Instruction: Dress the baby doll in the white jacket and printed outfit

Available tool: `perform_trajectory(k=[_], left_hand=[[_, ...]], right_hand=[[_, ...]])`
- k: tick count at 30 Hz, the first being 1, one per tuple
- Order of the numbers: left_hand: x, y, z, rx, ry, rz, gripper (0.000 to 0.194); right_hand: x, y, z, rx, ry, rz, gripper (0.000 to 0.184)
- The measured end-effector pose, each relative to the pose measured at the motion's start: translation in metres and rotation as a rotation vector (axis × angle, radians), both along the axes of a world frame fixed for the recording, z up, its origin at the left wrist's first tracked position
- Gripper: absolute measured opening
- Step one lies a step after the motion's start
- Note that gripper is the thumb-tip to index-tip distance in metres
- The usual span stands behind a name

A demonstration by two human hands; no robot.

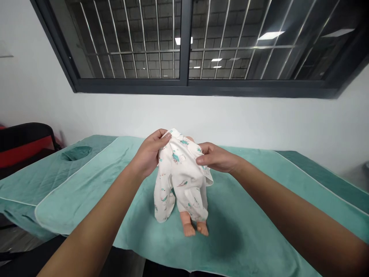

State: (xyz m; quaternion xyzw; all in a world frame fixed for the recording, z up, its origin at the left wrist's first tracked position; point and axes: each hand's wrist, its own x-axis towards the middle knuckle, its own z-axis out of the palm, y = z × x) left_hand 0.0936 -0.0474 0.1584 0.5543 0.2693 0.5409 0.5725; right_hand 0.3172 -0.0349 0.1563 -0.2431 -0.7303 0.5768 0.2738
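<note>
No text, label, brand, number or sign legible. Garment (188,169) bears small printed motifs, teal and reddish; finer marks among them tiny, blurred at this size, cannot tell whether any are letters or digits.

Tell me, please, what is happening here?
A person's left hand pinches the top of a white printed baby outfit, and the right hand holds its other side. The outfit hides most of a doll; two bare feet show at the bottom, above the green cover. I cannot see how far it is dressed.
</note>
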Motion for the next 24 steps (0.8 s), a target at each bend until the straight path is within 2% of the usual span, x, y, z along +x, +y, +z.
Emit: perform_trajectory(k=[3, 6, 8, 10, 13, 15, 16, 19, 22, 24], left_hand=[[0.003, 0.002, 0.001, -0.024, -0.044, -0.004, 0.023], [0.012, -0.002, 0.003, 0.026, 0.156, -0.107, 0.03], [0.019, -0.004, 0.002, 0.037, 0.291, -0.146, 0.037], [0.025, -0.004, 0.0, 0.019, 0.262, -0.099, 0.039], [0.031, 0.0, -0.007, 0.018, 0.07, -0.001, 0.033], [0.034, 0.002, -0.01, 0.002, 0.012, -0.022, 0.029], [0.036, 0.002, -0.011, -0.026, 0.0, -0.054, 0.03], [0.038, -0.002, -0.011, -0.133, 0.053, -0.194, 0.041], [0.035, -0.005, -0.009, -0.158, 0.242, -0.324, 0.052], [0.035, -0.005, -0.009, -0.131, 0.27, -0.329, 0.051]], right_hand=[[-0.001, 0.0, -0.002, -0.04, 0.16, -0.145, 0.03], [-0.008, 0.004, -0.002, -0.041, 0.338, -0.293, 0.029], [-0.01, 0.004, 0.0, -0.024, 0.362, -0.314, 0.03], [-0.007, 0.002, 0.002, -0.001, 0.294, -0.29, 0.033], [0.002, -0.003, 0.003, 0.036, -0.016, -0.14, 0.036], [0.008, -0.005, 0.002, 0.052, -0.209, -0.024, 0.035], [0.01, -0.005, 0.001, 0.053, -0.235, -0.003, 0.034], [0.013, -0.003, -0.003, 0.01, -0.045, -0.093, 0.037], [0.013, -0.001, -0.007, -0.069, 0.142, -0.184, 0.043], [0.012, -0.003, -0.01, -0.11, 0.202, -0.21, 0.047]])
